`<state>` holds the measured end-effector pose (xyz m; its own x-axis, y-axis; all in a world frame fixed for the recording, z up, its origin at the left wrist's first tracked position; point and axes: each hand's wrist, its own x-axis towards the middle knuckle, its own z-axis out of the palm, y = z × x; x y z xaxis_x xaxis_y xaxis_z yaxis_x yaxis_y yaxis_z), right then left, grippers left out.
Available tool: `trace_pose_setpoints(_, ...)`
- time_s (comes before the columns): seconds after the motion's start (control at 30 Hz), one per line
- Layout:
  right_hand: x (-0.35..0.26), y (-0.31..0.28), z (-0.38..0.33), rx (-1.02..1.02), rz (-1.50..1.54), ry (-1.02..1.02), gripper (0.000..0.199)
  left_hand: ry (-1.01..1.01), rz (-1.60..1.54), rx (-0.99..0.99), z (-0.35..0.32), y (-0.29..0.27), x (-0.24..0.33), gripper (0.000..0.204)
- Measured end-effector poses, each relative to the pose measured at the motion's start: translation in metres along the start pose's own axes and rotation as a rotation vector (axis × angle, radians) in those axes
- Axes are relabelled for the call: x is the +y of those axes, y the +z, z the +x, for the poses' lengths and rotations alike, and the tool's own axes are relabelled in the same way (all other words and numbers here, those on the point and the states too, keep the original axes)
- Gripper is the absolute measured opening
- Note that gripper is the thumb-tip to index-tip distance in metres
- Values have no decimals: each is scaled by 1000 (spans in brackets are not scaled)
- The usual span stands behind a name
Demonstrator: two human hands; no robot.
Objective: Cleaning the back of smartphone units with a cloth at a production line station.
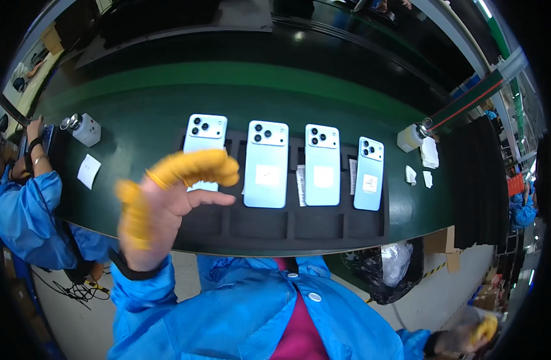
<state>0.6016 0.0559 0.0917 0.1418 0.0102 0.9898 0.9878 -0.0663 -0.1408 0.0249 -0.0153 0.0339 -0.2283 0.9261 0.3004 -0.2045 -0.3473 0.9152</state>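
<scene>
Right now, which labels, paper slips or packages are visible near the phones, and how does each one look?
Sticker: white square on the second light-blue phone's back.
Sticker: white square on the third phone.
Sticker: smaller white square on the fourth phone.
Paper slip: white, on the green belt at the left.
Folded papers: white, beside the white cylinder at the right.
Plastic bag: clear, below the belt edge.

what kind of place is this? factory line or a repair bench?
Most likely a phone assembly or inspection line. Four light blue phones lie face down in a black slotted tray on a long green belt. The left hand wears yellow finger cots, and a neighbouring worker wears the same blue smock.
</scene>
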Motion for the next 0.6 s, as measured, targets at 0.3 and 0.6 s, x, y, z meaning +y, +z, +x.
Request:
trace_pose_setpoints(0.3, 185, 167, -287, -841, -140, 443, 33, 45, -596, -661, 73, 43, 37, 65)
trace_pose_setpoints(0.6, 100, 195, -417, -1526, -60, 701, 32, -10, -483, -566, 62, 52, 44, 60)
